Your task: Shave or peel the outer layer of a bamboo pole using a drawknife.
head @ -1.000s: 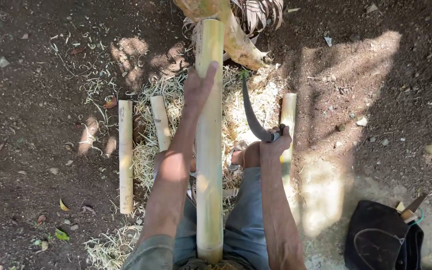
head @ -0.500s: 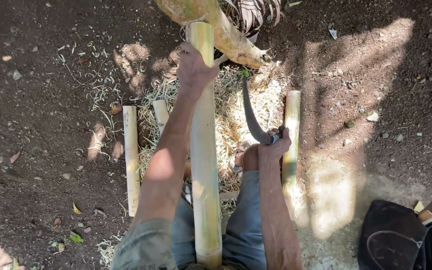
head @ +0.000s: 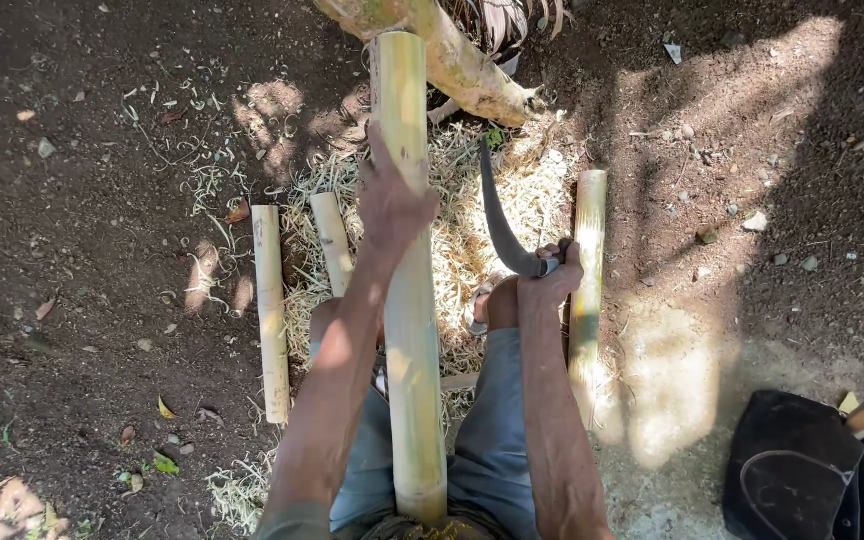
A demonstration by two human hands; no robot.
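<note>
The left hand [head: 392,205] has slid further up the long pale-green bamboo pole [head: 410,300] lying between the knees, gripping it, while the right hand [head: 550,282] stays clenched on a curved dark sickle [head: 500,215] beside it.

pale yellow-green bamboo pole [head: 410,300], dark curved blade [head: 500,215], black bag [head: 802,470]

Left hand [head: 389,205] grips the long bamboo pole [head: 410,330] lying between the knees. Right hand [head: 550,283] holds a curved sickle [head: 500,215], blade pointing away, just right of the pole.
</note>
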